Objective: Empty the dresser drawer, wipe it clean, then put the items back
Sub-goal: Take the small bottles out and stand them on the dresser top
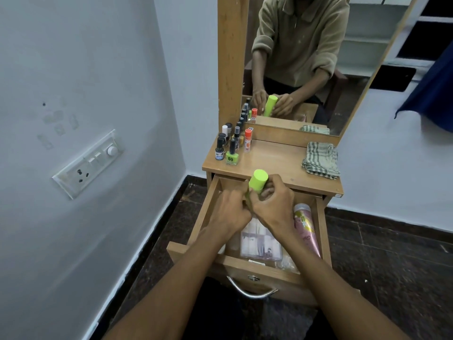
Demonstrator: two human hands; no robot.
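A wooden dresser top carries nail polish bottles at left. Over the open drawer, the left hand and right hand both grip a lime-green cylinder. A checked cloth lies at right.

Head view, steeply down and forward, close over open drawer.

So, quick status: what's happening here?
Both hands, left and right, grip green bottle over open drawer. Pink tube still inside. Nothing blocking.
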